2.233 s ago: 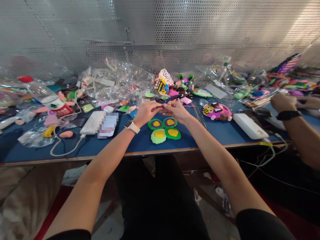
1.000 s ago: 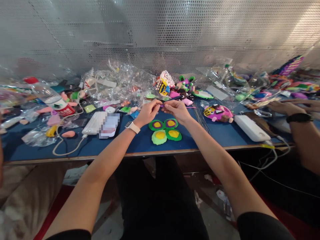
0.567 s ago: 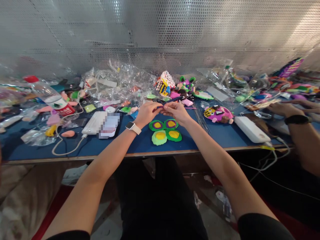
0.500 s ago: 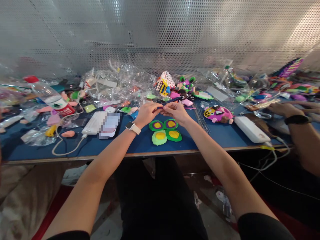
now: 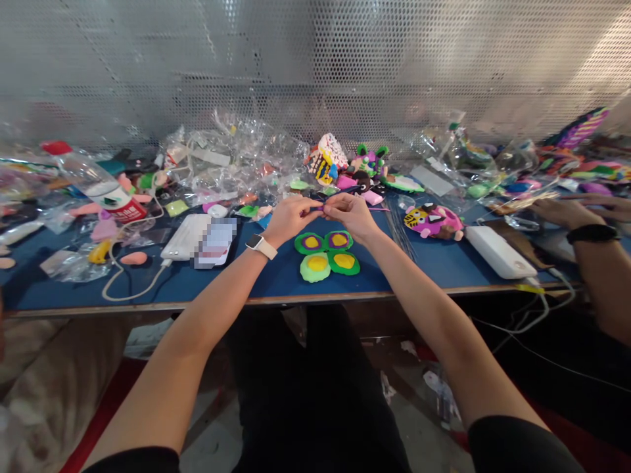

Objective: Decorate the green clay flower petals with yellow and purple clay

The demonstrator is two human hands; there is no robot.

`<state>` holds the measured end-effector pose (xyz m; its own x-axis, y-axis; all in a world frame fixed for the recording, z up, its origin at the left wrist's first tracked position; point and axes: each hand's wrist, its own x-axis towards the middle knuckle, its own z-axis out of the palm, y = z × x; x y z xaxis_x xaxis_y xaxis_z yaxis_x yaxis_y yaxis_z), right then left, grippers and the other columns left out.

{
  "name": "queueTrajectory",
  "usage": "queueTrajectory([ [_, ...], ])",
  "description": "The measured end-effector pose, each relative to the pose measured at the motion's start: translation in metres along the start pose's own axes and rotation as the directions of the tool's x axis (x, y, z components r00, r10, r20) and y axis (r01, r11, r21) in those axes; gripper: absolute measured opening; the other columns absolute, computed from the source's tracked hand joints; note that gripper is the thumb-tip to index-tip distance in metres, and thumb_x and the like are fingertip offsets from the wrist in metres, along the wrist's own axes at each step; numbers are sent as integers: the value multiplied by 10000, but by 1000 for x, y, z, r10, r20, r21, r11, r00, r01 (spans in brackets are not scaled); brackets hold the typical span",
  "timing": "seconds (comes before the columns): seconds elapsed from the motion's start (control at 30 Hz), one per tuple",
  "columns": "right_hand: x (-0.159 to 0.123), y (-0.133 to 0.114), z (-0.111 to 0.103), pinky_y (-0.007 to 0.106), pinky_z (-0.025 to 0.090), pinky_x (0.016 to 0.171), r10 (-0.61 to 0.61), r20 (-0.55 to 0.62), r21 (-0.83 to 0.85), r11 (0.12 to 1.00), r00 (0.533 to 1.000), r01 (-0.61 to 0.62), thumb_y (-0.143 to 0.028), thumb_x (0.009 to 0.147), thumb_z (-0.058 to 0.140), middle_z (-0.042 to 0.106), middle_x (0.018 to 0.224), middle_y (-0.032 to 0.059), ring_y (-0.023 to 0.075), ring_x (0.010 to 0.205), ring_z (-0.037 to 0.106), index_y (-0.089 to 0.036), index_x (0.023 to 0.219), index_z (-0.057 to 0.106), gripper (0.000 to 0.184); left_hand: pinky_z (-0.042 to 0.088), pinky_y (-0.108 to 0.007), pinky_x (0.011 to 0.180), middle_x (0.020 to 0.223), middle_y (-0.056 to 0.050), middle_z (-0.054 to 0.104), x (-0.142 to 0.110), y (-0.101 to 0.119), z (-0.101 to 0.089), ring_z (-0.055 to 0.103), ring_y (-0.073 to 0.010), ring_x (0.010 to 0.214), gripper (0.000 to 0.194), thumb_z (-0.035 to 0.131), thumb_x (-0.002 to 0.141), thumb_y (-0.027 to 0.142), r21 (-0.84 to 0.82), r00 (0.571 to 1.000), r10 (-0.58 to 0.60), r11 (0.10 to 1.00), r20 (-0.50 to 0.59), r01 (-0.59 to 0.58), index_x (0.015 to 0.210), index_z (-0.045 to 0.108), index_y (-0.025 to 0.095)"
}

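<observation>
My left hand (image 5: pixel 290 218), with a watch on its wrist, and my right hand (image 5: pixel 351 215) meet above the table, fingertips almost together. Between them they pinch a small piece of purple clay (image 5: pixel 320 209), mostly hidden by the fingers. Just below, a four-lobed flat clay shape (image 5: pixel 308 270) lies on the blue table (image 5: pixel 269 279). Its lobes are light and dark green with yellow discs; purple rings surround the discs on the upper two. Thin wires (image 5: pixel 400 230) lie to the right of my right hand.
A phone (image 5: pixel 217 242) and a white power bank (image 5: pixel 185 238) lie to the left. On the right are a pink clay figure (image 5: pixel 436 222), another white power bank (image 5: pixel 500 252) and a co-worker's arm (image 5: pixel 594 253). Plastic wrappers (image 5: pixel 246 154) and clay figures crowd the back.
My hands stay together at nearly the same spot, with the fingers slightly shifted around the purple clay. The view has moved a little; the clay shape on the table looks the same.
</observation>
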<state>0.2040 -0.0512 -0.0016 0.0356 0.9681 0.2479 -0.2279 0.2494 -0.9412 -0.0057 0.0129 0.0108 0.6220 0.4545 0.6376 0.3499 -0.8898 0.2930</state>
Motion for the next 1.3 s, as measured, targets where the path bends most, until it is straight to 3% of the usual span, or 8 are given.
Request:
queueTrajectory([
  [0.13, -2, -2, 1, 264, 651, 750, 36, 50, 4, 999, 998, -36, -601, 565, 1088, 829, 802, 4, 156, 774, 792, -219, 875, 766, 588, 535, -341, 807, 904, -55, 785, 0, 2, 0, 685, -202, 795, 235, 694, 1075, 389, -17, 1000, -11, 1000, -13, 11, 1148, 843, 223],
  [0.27, -3, -3, 1, 279, 653, 740, 2, 15, -10, 1000, 1000, -2, -608, 534, 1094, 827, 795, 0, 166, 759, 790, -224, 899, 771, 620, 517, -327, 763, 825, -36, 760, 0, 1, 0, 673, -196, 750, 217, 744, 1038, 362, -12, 1000, -13, 1000, 3, 13, 1162, 841, 212],
  [0.4, -3, -2, 0, 297, 665, 750, 42, 39, -47, 998, 998, -40, -644, 571, 1070, 832, 823, 18, 180, 777, 796, -222, 875, 765, 603, 536, -333, 799, 965, -63, 813, 0, 2, 0, 698, -196, 801, 208, 701, 1059, 341, -22, 1000, -10, 1000, -3, 10, 1157, 836, 216],
  [0.57, -2, 1, 0, 296, 664, 735, 18, 18, -35, 999, 1000, -17, -637, 527, 1087, 813, 776, -1, 171, 751, 784, -229, 848, 750, 619, 504, -327, 755, 778, -19, 716, 1, 4, 0, 654, -192, 726, 197, 733, 1023, 303, -28, 999, -24, 999, 33, 25, 1167, 827, 206],
  [0.87, 1, 4, -3, 307, 678, 747, 33, 0, -26, 999, 999, -33, -606, 493, 1104, 815, 775, -8, 176, 733, 795, -227, 938, 718, 700, 482, -319, 749, 761, -4, 669, 1, 1, 0, 632, -185, 726, 146, 730, 1010, 279, -52, 1000, -5, 999, 26, 6, 1108, 816, 213],
  [1.3, 1, 6, -5, 273, 683, 729, 101, 31, 0, 995, 994, -101, -583, 534, 1107, 831, 816, 21, 188, 800, 827, -214, 922, 753, 642, 488, -341, 752, 766, -25, 693, 3, -3, -1, 647, -203, 742, 163, 735, 1032, 352, 3, 999, 2, 1000, 39, -2, 1053, 829, 222],
])
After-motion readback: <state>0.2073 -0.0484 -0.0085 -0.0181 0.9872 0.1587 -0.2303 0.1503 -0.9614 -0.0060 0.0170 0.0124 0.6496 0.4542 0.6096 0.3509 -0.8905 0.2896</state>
